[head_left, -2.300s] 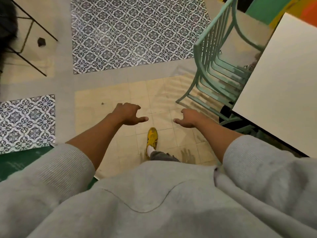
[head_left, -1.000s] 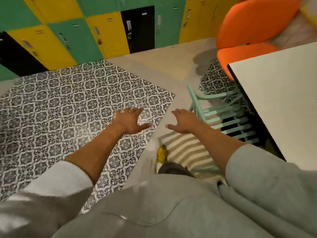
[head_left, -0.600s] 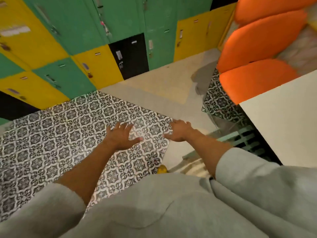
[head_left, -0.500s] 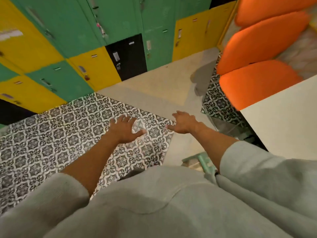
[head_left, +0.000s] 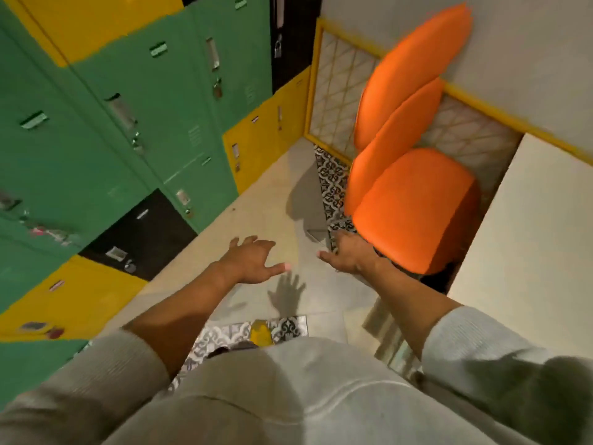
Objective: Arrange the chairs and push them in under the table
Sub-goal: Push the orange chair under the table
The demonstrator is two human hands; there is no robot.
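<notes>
An orange upholstered chair (head_left: 414, 207) stands at the right, its seat next to the white table (head_left: 526, 239) and partly under the table's edge. Its orange back cushions (head_left: 407, 78) lean against the tiled wall behind. My right hand (head_left: 349, 255) is stretched forward with fingers apart, just left of the seat's near corner, holding nothing; whether it touches the seat is unclear. My left hand (head_left: 250, 260) hovers open over the beige floor, further left. The mint green chair is out of sight.
Green, yellow and black lockers (head_left: 134, 130) line the left side. Beige floor runs between lockers and chair, with patterned tiles (head_left: 330, 175) by the wall and near my yellow shoe (head_left: 261, 332). A yellow-framed tiled wall panel (head_left: 337, 91) closes the far end.
I have walked forward past the mint green chair, which has dropped out of view. The orange chair is now close, and both open hands have come near its seat.
</notes>
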